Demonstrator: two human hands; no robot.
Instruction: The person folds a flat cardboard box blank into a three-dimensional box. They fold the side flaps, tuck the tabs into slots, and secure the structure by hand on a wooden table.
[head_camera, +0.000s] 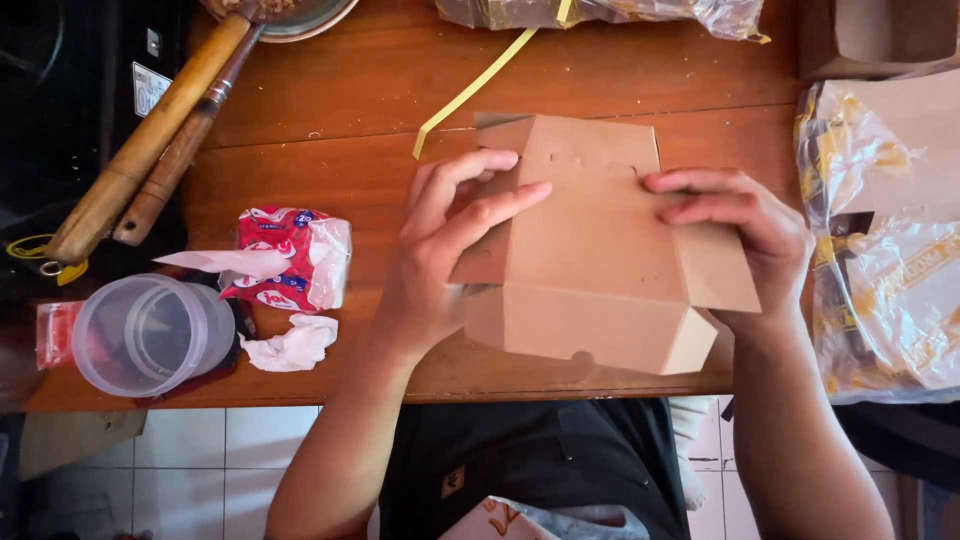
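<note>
A brown cardboard box (590, 250), half folded into shape, lies on the wooden table (340, 150) at its near edge, directly in front of the person. The left hand (445, 250) presses on the box's left side, fingers spread and curled over a side flap, holding it down rather than clutching it. The right hand (740, 235) rests on the box's right side, fingers flat and together along the top panel, thumb hidden beneath, so whether it pinches the flap I cannot tell. To the left of the box lie a red and white tissue packet (290, 258), a crumpled tissue (290, 345) and a clear plastic container (150, 333); farther left, two wooden handles (150, 140). A yellow strip (475, 85) runs away from the box's far left corner, and a plastic-wrapped stack (880, 230) sits to its right. The risk, as I judge it, is that uneven pressure creases a panel off its score line, or that the box, sitting so near the table edge, slides off towards the person's lap if pushed.
</note>
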